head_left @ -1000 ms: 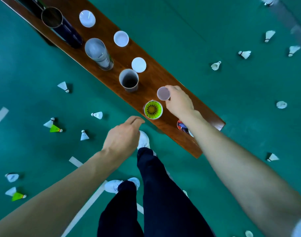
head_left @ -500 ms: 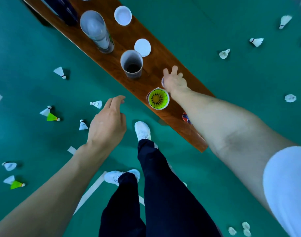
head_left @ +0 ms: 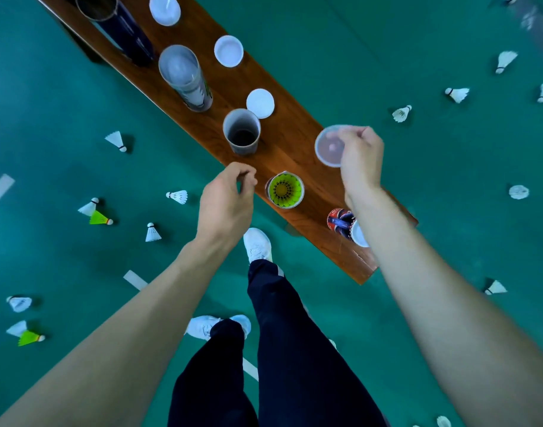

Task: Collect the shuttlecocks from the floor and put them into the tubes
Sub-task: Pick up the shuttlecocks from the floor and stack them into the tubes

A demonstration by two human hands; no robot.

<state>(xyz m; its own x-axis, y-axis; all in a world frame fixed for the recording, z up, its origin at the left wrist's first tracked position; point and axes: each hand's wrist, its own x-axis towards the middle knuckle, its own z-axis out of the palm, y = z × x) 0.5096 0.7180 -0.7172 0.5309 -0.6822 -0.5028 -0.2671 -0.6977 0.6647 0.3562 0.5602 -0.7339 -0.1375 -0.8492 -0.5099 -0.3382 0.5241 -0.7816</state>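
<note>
Green court flooring (head_left: 387,41) spreads under a long wooden surface (head_left: 295,149) that runs diagonally through the head view, and every place below is given relative to the tube of yellow-green shuttlecocks (head_left: 285,190) standing near its close end. That tube looks full to the brim, its top shuttlecock's neon skirt flaring level with the rim. Just beyond and right of it, the right hand (head_left: 361,160) pinches a translucent lid (head_left: 331,146) by its edge, fingers curled over the rim, the lid tilted and lifted clear of the wood. The left hand (head_left: 225,204) hovers just left of the tube with fingers loosely curled and thumb near forefinger, holding nothing that I can see. My guess is that the lid is meant for this tube; pressed on crooked, it could crush the top skirt or tip the tall, narrow tube off the near edge, unless the free hand steadies it. Beyond it stand an open grey tube (head_left: 242,131), a clear tube (head_left: 185,77) and a dark tube (head_left: 116,23), with three white lids (head_left: 260,103) lying beside them; a patterned tube (head_left: 341,221) sits on the near side. Many white shuttlecocks (head_left: 177,197) and two neon ones (head_left: 99,217) lie scattered on the floor on both sides, so plenty remains, and a careless step could flatten one.
</note>
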